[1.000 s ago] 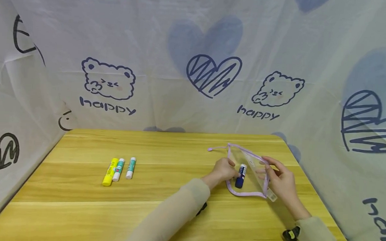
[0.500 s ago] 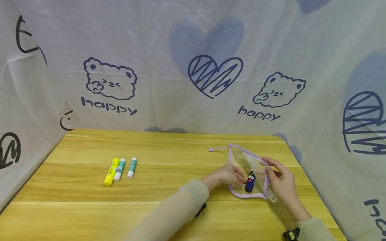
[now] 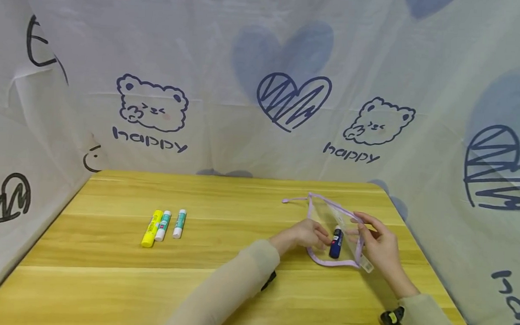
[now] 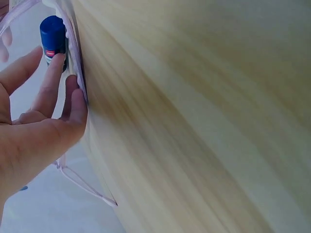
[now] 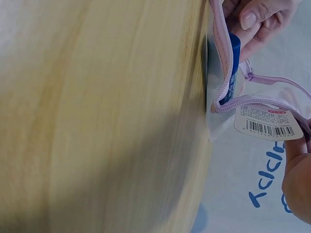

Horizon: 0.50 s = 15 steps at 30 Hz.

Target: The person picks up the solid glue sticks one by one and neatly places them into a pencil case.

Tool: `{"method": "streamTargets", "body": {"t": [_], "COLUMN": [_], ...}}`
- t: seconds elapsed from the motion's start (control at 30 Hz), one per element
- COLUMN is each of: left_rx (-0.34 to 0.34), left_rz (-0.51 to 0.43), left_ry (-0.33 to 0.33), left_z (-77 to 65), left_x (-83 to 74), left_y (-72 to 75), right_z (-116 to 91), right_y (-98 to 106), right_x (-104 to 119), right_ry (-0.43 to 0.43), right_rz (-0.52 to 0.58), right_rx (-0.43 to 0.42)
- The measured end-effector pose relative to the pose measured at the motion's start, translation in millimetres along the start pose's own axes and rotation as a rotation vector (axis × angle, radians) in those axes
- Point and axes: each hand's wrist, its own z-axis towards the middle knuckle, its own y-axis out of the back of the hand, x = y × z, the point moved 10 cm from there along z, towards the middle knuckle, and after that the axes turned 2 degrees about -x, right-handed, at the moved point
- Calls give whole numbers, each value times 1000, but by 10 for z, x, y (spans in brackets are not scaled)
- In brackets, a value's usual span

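A clear pouch (image 3: 325, 263) with a lilac zipper edge lies on the table at the right, its mouth held apart. My right hand (image 3: 377, 238) pinches the raised edge of the mouth between thumb and fingers; a white barcode tag (image 5: 268, 122) hangs beside that hand in the right wrist view. Inside the mouth sits a dark blue glue stick (image 3: 336, 242), its blue end (image 4: 52, 30) facing the left wrist camera. My left hand (image 3: 310, 234) reaches over the near lilac edge, thumb and fingers spread, one fingertip right at the glue stick.
Toward the left of the wooden table (image 3: 221, 295) lie a yellow glue stick (image 3: 152, 229) and two white-and-green glue sticks, one (image 3: 163, 226) beside the yellow and the other (image 3: 179, 224) slightly apart. A lilac pull cord (image 3: 294, 200) extends from the pouch corner. Printed cloth (image 3: 218, 127) hangs behind.
The blue glue stick has shifted right, farther into the pouch, and the left hand's fingers have loosened and spread. The right hand keeps its hold on the pouch edge.
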Motion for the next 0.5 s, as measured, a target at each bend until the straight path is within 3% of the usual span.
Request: {"method": "streamTargets", "body": {"t": [0.5], "left_rx": [-34], "left_rz": [-38], "left_ry": [-65], "left_z": [-80], "left_x": [5], "left_y": [223], "right_z": [3], "right_y": [-40], "right_x": [2], "right_ry": [-19], "right_rz": [4], "right_rx": [25]}}
